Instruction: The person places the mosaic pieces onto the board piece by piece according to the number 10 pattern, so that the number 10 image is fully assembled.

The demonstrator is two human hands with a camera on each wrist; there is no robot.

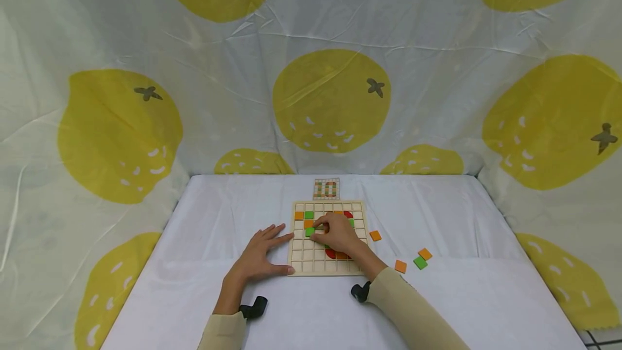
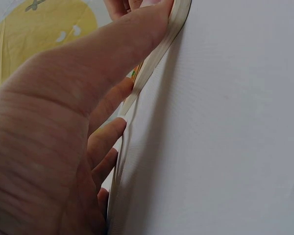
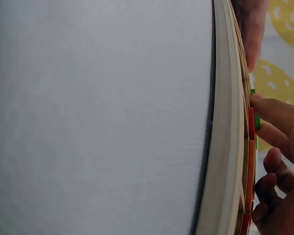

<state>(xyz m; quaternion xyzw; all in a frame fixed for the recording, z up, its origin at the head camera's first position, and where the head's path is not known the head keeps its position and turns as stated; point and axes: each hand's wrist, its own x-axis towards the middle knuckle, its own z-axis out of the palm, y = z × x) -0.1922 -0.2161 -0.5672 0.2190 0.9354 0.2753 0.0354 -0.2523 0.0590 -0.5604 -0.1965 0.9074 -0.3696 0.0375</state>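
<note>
A wooden grid board point(image 1: 303, 267) lies on the table with orange, green and red pieces in several of its squares. My right hand point(image 1: 340, 235) reaches over the board, thumb and index finger pinching a green square tile point(image 1: 310, 232) at the grid. In the right wrist view this green tile point(image 3: 257, 120) shows between the fingertips; the other fingers are bent. My left hand point(image 1: 262, 255) lies spread at the board's left side, with thumb and index fingertip against its edge. The left wrist view shows the thumb touching the board's rim point(image 2: 179, 19). The right hand hides part of the grid.
A small printed pattern card point(image 1: 326, 188) lies just behind the board. Loose on the white cloth to the right are orange tiles point(image 1: 400, 266) and a green tile point(image 1: 420, 262). A lemon-print curtain point(image 1: 427, 101) hangs behind and at both sides of the table.
</note>
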